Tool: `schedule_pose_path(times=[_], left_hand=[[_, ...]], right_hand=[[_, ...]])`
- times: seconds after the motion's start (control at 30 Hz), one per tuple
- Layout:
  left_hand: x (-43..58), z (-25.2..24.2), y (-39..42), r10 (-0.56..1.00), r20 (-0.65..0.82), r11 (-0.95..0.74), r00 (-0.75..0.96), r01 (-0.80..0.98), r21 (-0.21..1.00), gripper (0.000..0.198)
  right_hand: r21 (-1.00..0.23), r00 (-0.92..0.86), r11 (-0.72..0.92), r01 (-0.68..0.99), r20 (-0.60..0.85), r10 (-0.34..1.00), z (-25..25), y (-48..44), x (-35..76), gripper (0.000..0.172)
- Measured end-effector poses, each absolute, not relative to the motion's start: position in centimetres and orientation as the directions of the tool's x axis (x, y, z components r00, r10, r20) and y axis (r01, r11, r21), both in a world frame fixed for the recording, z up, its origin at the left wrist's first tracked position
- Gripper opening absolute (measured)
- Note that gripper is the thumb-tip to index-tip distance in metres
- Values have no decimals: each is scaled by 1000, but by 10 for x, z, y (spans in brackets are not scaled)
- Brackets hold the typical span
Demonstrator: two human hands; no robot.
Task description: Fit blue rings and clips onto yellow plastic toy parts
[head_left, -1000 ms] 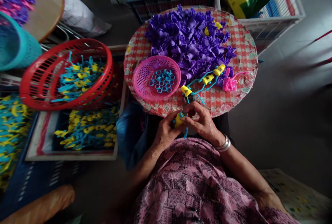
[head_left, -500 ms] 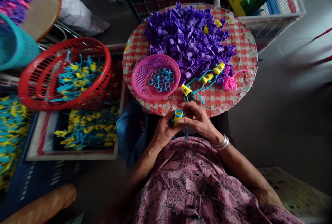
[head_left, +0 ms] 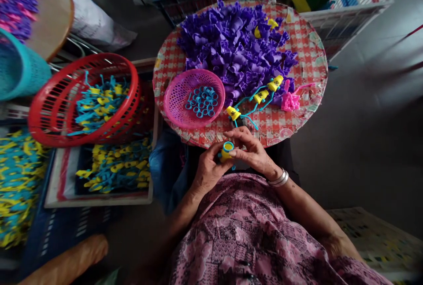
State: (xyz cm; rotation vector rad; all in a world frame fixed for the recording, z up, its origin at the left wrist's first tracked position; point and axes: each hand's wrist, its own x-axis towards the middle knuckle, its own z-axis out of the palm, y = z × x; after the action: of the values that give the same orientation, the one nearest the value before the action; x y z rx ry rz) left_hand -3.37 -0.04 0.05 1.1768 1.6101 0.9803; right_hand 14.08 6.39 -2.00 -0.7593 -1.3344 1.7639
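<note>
Between my two hands, over my lap, is a small yellow plastic toy body [head_left: 226,153] with a blue ring around its upturned open end. My left hand [head_left: 209,167] is closed around its left side. My right hand [head_left: 251,153] pinches it from the right with the thumb, the other fingers curled above. Blue limbs poke out below, partly hidden by the hands. Just beyond, three yellow toy figures [head_left: 261,96] with blue limbs lie on the round table [head_left: 307,113]. A pink mesh basket [head_left: 172,108] there holds several loose blue rings [head_left: 200,114].
Purple plastic parts [head_left: 238,47] are heaped across the table, with a pink piece [head_left: 291,101] at the right. Left of it stand a red basket [head_left: 42,120] and a crate [head_left: 99,201] of yellow-blue figures. Another person's limb [head_left: 76,254] shows at lower left.
My view has shifted slightly. The toy body has tipped a little toward me, so its open end shows rounder. Both hands keep their hold.
</note>
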Motion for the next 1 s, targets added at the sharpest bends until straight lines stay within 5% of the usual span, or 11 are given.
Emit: schedule_pose_path(times=[0.33, 0.53, 1.0], left_hand=[[-33, -11, -3, 970, -152, 189, -191, 196, 962, 39], [-38, -12, -6, 963, -214, 236, -162, 130, 963, 38], [-41, -7, -6, 951, -292, 303, -99, 114, 946, 46]], right_hand=[[-984, -400, 172, -46, 176, 899, -14, 55, 126, 42], [-984, -466, 177, -9, 161, 870, -11, 56, 128, 54], [-985, -489, 104, -139, 160, 858, -17, 54, 128, 40]])
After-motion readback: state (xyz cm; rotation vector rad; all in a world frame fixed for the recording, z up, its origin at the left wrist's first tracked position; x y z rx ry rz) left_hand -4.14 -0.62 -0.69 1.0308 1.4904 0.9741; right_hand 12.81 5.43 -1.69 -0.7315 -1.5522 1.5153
